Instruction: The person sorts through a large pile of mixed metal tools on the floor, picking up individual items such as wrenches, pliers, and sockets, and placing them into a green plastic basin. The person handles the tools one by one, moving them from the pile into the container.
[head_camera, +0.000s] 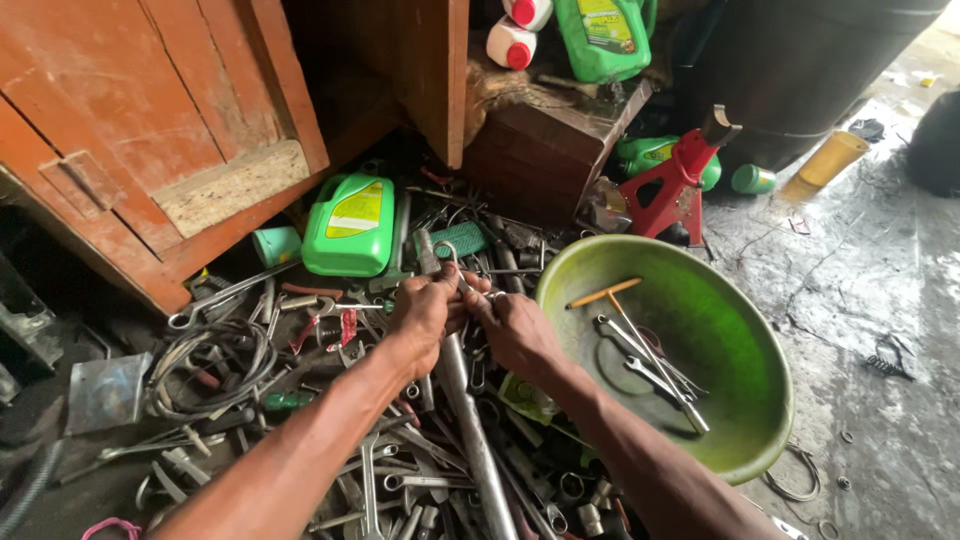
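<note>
My left hand (422, 312) and my right hand (516, 327) meet over a heap of metal tools (400, 470) on the floor. Both hands pinch a small ring-ended wrench (448, 256) that sticks up between them. Under the hands a long steel pipe (470, 420) runs toward me. To the right lies a green plastic basin (745, 330) with a T-handle wrench (640, 345) and a few spanners inside. A green oil jug (350, 225) lies just beyond the hands.
A worn red wooden cabinet (150, 130) stands at upper left. A red jack stand (680, 180), another green jug (603, 35) on a wooden box, a dark barrel (800, 70) and a yellow cup (832, 157) are behind. Coiled cable (210, 370) lies left.
</note>
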